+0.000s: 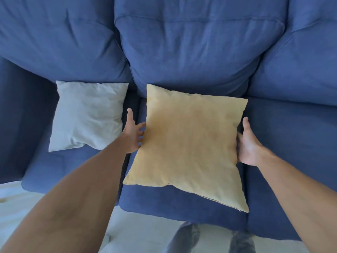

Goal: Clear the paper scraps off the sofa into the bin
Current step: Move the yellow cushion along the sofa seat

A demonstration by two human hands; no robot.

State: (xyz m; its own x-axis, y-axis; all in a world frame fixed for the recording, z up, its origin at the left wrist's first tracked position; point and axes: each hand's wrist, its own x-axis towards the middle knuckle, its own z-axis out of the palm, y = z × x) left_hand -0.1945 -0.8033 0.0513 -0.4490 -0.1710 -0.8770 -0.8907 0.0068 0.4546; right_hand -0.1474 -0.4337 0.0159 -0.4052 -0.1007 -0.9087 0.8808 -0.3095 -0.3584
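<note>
blue fabric sofa (191, 52); left hand (131, 136), right hand (249, 147) grip square yellow cushion (189, 145)

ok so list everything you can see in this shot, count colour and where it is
sofa: one, blue, fills most of the view, three back cushions above the seat cushions
yellow cushion: one, pale yellow, over the middle seat, held at both side edges
white cushion: one, off-white and creased, lying on the left seat
floor: pale, along the bottom edge in front of the sofa
white cloth or surface: one, white, bottom left corner, too little showing to tell what it is
paper scraps: none visible
bin: none visible
legs: two, grey trousers, bottom centre by the sofa front
left hand: one, on the yellow cushion's left edge
right hand: one, gripping the yellow cushion's right edge
</note>
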